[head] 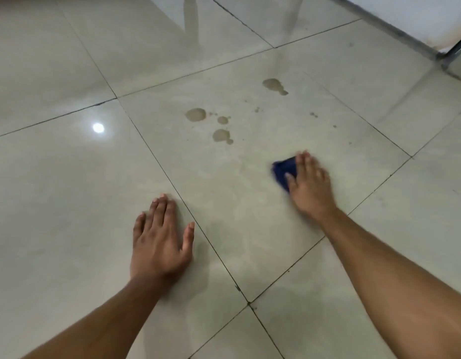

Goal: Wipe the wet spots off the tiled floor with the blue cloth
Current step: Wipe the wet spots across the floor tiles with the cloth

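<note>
My right hand [308, 182] presses flat on a bunched dark blue cloth [285, 169] on the pale tiled floor [68, 190]; only the cloth's left part shows past my fingers, and the hand is motion-blurred. Beyond it lie several brownish wet spots: one [195, 114] at the left, a small one [222, 120], one [221, 136] nearest the cloth, and a larger one [274, 85] farther back. Tiny droplets dot the tile to the right [313, 114]. My left hand [162, 237] rests flat on the floor, fingers straight, holding nothing.
A wall base with a dark metal frame [441, 57] runs along the top right corner. A bright lamp reflection [98, 127] shines on the left tile. Dark grout lines cross the floor, one passing beside my left hand.
</note>
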